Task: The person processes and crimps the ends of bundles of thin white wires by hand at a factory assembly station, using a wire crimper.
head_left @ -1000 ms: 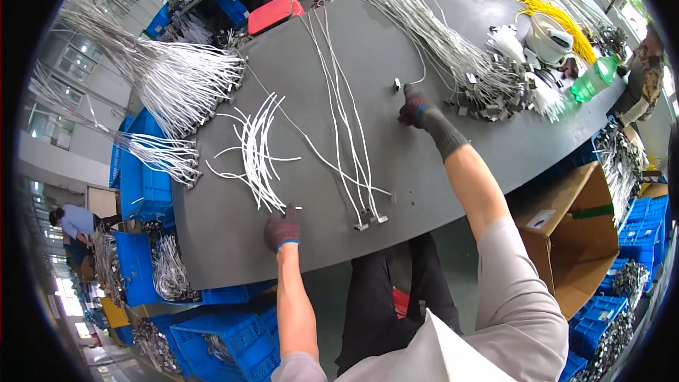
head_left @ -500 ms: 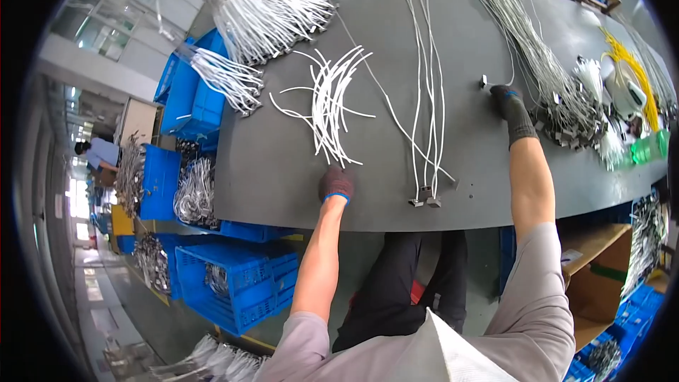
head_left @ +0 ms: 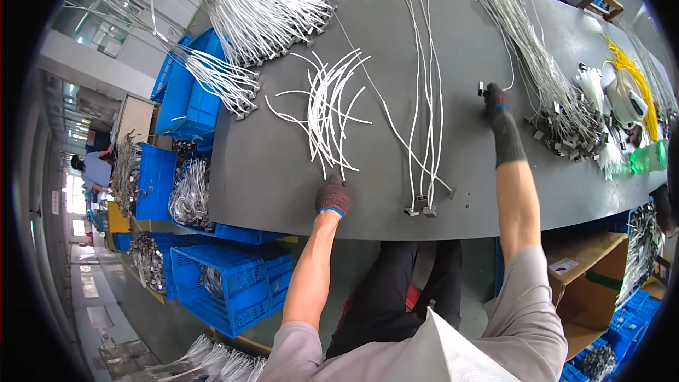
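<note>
My left hand [head_left: 333, 197], in a dark knit glove, is at the near end of a loose pile of short white tubes [head_left: 327, 117]. Its fingers are closed on the end of a white tube; the grip itself is partly hidden. Farther right, my gloved right hand [head_left: 498, 101] is closed on a thin cable [head_left: 512, 74], just behind its small dark connector [head_left: 482, 89]. Between my hands lie several long white-sleeved cables [head_left: 428, 113], their metal connectors [head_left: 422, 206] near the table's front edge.
A large bundle of grey cables [head_left: 527, 56] covers the grey table [head_left: 283, 205] at right, beside yellow cables [head_left: 628, 74] and a green bottle [head_left: 648, 158]. White-sleeved bundles [head_left: 258, 18] overhang the far left. Blue crates [head_left: 233, 276] stand left, a cardboard box [head_left: 587, 290] right.
My left hand has drawn slightly toward me, with tube ends following it. My right hand has shifted a little left with the cable and connector.
</note>
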Demonstrator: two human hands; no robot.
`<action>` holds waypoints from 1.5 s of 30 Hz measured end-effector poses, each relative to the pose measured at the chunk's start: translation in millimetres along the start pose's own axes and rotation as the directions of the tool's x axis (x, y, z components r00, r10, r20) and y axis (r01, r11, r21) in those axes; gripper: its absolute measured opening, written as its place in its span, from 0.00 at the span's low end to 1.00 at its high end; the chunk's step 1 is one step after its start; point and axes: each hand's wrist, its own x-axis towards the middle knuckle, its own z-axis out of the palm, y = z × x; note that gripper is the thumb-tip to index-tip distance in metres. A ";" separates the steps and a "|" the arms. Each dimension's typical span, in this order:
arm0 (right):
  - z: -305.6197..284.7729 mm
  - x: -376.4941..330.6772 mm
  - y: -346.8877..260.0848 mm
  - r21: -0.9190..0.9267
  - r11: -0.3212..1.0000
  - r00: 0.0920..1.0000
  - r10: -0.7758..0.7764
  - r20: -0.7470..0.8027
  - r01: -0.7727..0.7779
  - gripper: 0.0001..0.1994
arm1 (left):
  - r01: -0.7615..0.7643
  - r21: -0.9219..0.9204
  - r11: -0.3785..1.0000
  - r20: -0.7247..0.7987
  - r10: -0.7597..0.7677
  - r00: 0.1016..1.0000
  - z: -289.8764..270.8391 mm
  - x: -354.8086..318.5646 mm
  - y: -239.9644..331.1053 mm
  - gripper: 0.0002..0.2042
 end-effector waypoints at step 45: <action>-78.6 -976.6 238.4 -0.302 0.931 0.562 0.364 0.742 -0.205 0.15 | -0.366 -0.923 -0.121 -0.383 0.402 0.832 -37.1 -200.7 280.2 0.09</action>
